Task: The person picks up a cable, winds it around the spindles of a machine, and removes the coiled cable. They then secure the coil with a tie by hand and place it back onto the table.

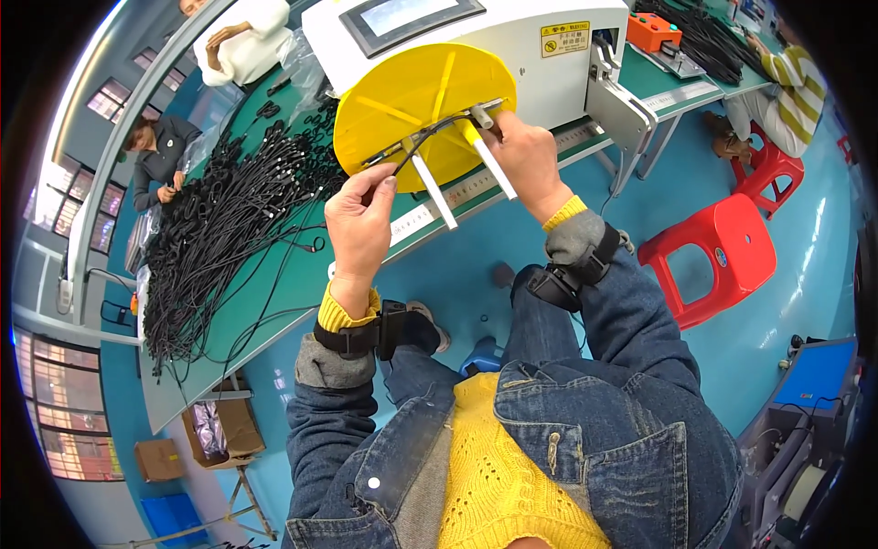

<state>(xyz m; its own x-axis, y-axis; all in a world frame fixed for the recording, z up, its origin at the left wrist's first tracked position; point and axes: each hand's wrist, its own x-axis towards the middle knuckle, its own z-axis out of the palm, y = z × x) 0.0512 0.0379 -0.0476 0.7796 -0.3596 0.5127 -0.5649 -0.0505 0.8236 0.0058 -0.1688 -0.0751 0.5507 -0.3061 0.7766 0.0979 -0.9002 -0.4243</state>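
My left hand (pixel 359 224) pinches the black cable (pixel 422 139), which runs toward two o'clock to my right hand (pixel 526 156), closed on a peg (pixel 485 156) of the yellow disc (pixel 402 91).

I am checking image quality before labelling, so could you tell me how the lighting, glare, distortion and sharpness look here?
Head view: bright, even light; glare on the glossy blue floor by the red stool; fisheye bends the green table edge and blackens the corners; left hand, right hand and black cable at the yellow disc are sharp.
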